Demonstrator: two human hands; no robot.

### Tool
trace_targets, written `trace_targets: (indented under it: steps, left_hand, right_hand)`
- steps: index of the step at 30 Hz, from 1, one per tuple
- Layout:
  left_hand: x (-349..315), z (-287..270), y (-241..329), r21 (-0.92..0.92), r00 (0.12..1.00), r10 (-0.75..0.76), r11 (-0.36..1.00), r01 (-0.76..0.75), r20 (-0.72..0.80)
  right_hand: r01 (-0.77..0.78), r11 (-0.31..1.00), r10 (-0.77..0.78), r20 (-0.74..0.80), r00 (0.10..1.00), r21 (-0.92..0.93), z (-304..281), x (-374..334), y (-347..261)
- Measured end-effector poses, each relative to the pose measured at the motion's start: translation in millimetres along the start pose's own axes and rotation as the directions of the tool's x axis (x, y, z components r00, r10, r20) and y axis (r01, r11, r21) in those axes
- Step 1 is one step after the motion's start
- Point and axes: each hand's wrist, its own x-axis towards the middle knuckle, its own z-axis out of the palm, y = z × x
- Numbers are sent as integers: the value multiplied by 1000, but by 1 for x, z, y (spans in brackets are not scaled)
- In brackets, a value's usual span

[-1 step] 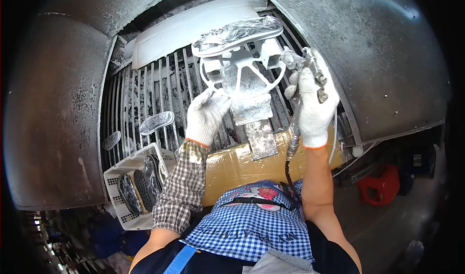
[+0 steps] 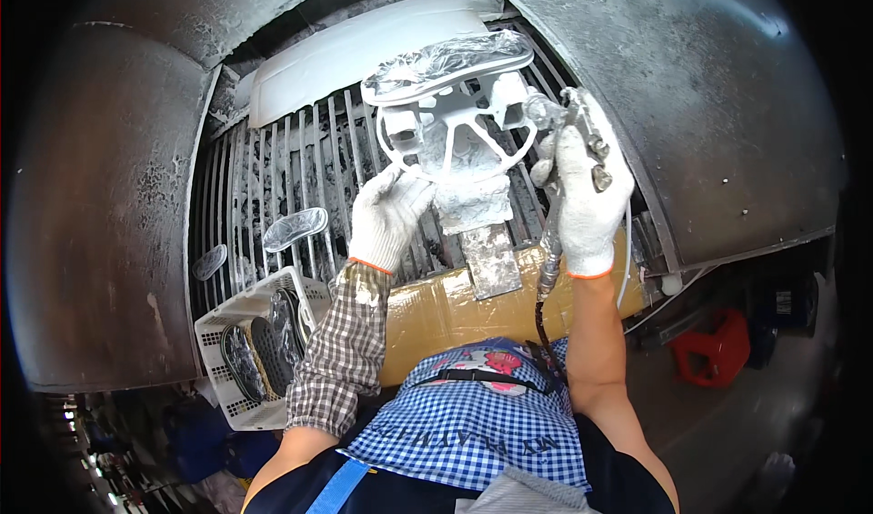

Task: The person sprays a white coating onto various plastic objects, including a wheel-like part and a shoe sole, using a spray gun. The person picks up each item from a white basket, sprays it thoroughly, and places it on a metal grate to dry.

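Observation:
My left hand (image 2: 389,214), in a white knit glove, has its fingers closed at the near left edge of a white wheel-shaped stand (image 2: 455,155) with spokes. On the stand lies a shoe-sole-shaped piece (image 2: 447,67), its top covered in crinkled clear film and its side edge white. My right hand (image 2: 591,196), also gloved, is wrapped round a metal spray gun (image 2: 582,123) coated in grey residue. The gun's nozzle points left, close to the stand's right side. A dark hose (image 2: 540,319) runs down from the gun toward my apron.
A grey slatted grate (image 2: 314,164) lies under the stand, between stained metal walls (image 2: 100,214). Two film-covered sole-shaped pieces (image 2: 296,229) rest at left. Beside them, a white plastic basket (image 2: 218,346) holds several more. A tan taped board (image 2: 423,319) lines the front edge. A red stool (image 2: 714,346) stands at right.
My right hand and the spray gun have shifted very slightly to the left, nearer the stand. My left hand looks the same.

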Motion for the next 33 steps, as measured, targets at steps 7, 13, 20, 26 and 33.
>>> trace_targets:
  steps: [7, 13, 20, 26, 33]
  left_hand:
    - [-2, 6, 2, 29, 999, 30, 999, -31, 30]
    - [3, -10, 4, 34, 999, 39, 999, -40, 24]
    - [-4, 7, 6, 60, 998, 60, 996, -59, -10]
    - [3, 2, 12, 12, 995, 98, 995, -98, -2]
    - [13, -9, 27, 17, 990, 136, 991, -135, -25]
  right_hand:
    - [12, 999, -16, 113, 993, 35, 17, -4, 6]
    - [-33, 995, 23, 114, 993, 91, 9, -5, 4]
    - [-92, 972, 87, 30, 996, 215, -3, -6, -14]
    - [-36, 996, 37, -12, 999, 77, -19, -4, -18]
    - [-36, 995, 43, -76, 996, 89, -31, -5, -29]
